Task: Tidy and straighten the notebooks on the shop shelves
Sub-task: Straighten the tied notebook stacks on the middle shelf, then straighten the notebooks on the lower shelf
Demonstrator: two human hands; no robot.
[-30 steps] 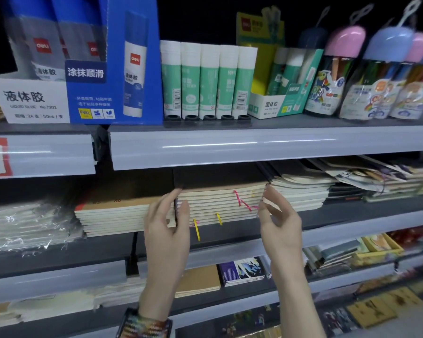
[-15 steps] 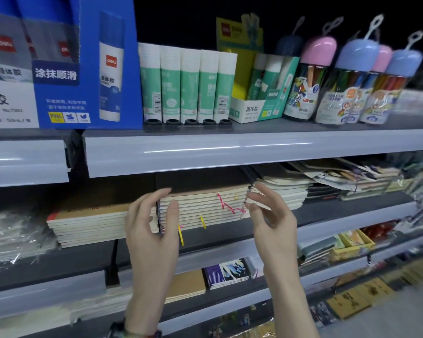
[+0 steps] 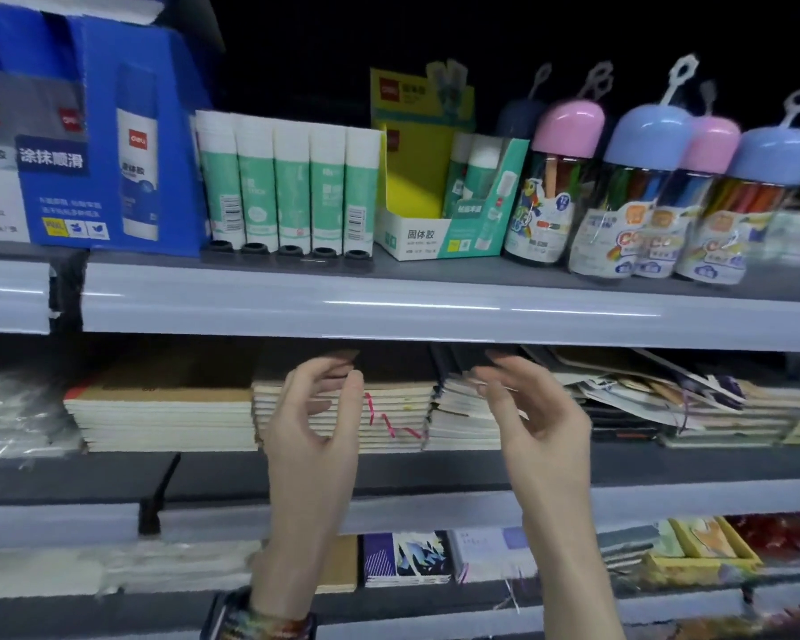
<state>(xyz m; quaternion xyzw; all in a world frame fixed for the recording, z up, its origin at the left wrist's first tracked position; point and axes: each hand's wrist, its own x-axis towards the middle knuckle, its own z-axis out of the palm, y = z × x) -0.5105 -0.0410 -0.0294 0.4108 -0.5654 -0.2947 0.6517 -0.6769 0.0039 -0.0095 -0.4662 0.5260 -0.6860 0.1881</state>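
head view shows your left hand (image 3: pixel 312 431) and right hand (image 3: pixel 534 418), fingers curled apart and gripping nothing, bracketing the cream-paged stack of kraft-covered notebooks with pink ribbons (image 3: pixel 389 413) on the grey middle shelf (image 3: pixel 389 468), probably to square its edges.

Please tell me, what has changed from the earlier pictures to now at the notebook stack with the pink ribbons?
Both hands came off the middle notebook stack. The left hand and right hand, which pressed its two ends before, now hover open in front of it, a little higher. The yellow ribbons no longer hang over the front. The neighbouring stacks and the glue sticks above stayed.
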